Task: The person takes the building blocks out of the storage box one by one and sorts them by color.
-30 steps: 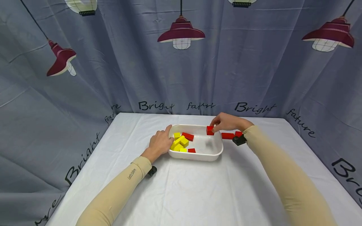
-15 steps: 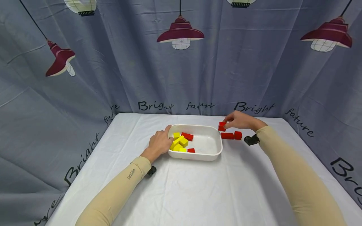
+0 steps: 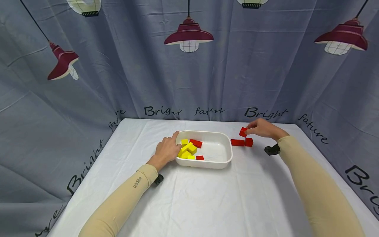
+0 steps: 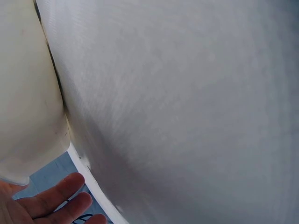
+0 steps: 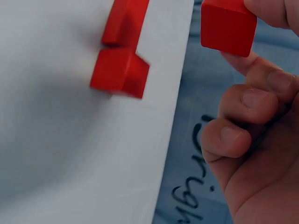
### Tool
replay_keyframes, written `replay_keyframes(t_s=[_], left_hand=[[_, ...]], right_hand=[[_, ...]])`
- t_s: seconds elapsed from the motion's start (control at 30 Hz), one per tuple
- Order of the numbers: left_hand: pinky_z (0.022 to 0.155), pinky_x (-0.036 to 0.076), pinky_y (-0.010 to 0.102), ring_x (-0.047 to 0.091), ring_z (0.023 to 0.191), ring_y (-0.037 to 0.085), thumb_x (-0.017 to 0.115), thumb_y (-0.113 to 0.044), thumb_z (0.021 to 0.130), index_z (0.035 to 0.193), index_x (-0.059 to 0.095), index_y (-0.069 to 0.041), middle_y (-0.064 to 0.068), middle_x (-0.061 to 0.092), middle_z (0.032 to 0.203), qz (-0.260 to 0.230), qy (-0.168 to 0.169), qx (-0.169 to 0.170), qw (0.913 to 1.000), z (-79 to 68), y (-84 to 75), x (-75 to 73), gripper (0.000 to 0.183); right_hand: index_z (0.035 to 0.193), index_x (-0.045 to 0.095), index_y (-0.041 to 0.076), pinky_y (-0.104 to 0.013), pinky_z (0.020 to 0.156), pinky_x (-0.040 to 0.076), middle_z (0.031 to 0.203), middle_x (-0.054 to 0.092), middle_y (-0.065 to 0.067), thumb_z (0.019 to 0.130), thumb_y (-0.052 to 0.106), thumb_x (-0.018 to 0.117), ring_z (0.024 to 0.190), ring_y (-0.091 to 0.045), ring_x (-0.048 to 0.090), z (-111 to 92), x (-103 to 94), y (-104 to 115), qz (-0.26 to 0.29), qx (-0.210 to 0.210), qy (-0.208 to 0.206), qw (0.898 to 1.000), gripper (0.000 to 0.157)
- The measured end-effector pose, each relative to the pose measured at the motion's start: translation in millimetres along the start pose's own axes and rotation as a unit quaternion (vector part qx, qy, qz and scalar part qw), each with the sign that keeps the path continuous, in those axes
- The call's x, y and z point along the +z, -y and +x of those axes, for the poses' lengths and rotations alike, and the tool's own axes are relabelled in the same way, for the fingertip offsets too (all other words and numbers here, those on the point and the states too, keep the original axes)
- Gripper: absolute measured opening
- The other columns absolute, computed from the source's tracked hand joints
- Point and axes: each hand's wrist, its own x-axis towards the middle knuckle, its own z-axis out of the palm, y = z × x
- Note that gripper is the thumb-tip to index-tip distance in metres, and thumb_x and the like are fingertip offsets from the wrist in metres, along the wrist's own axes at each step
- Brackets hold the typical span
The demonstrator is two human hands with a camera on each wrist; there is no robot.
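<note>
In the head view my left hand [image 3: 168,149] holds the left end of a white plastic tray [image 3: 217,164], thumb over the rim. The left wrist view shows several of its fingers [image 4: 70,184] extended beside the tray wall [image 4: 28,93]. My right hand [image 3: 263,128] pinches a red block [image 3: 243,132] between thumb and index finger, its other fingers curled. That block hangs above two red blocks on the table: a long one [image 3: 237,142] and a cube-like one [image 3: 248,142], laid end to end right of the tray.
Several yellow blocks [image 3: 191,149] are heaped in the tray's left part, with a red block [image 3: 195,143] behind them and another red block [image 3: 200,158] at the front wall. A white cloth covers the table [image 3: 201,204]. A grey printed curtain [image 3: 189,79] hangs behind.
My right hand has carried the red block from over the tray's right end rightward, above the two red blocks on the table. My left hand has stayed at the tray's left end.
</note>
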Motion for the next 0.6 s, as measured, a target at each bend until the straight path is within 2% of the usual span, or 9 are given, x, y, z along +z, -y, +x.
replay_keyframes(t_s=[0.4, 0.6], left_hand=[[0.096, 0.050, 0.052, 0.058, 0.121, 0.031, 0.046, -0.035, 0.097, 0.159, 0.028, -0.023, 0.014, 0.062, 0.133, -0.001, 0.000, 0.002, 1.0000, 0.8, 0.9, 0.6, 0.066], [0.096, 0.051, 0.051, 0.059, 0.120, 0.031, 0.046, -0.035, 0.098, 0.159, 0.028, -0.023, 0.014, 0.063, 0.131, 0.001, -0.001, 0.002, 1.0000, 0.2, 0.3, -0.2, 0.066]], right_hand=[[0.124, 0.064, -0.007, -0.064, 0.100, 0.042, 0.127, 0.063, -0.027, 0.096, 0.036, 0.062, 0.120, -0.044, 0.048, -12, 1.5, -41, 0.047, 0.051, -0.021, 0.997, 0.051], [0.121, 0.065, -0.007, -0.062, 0.097, 0.043, 0.129, 0.061, -0.028, 0.096, 0.039, 0.063, 0.119, -0.044, 0.046, -15, 4.7, -60, 0.052, 0.069, -0.038, 0.996, 0.053]])
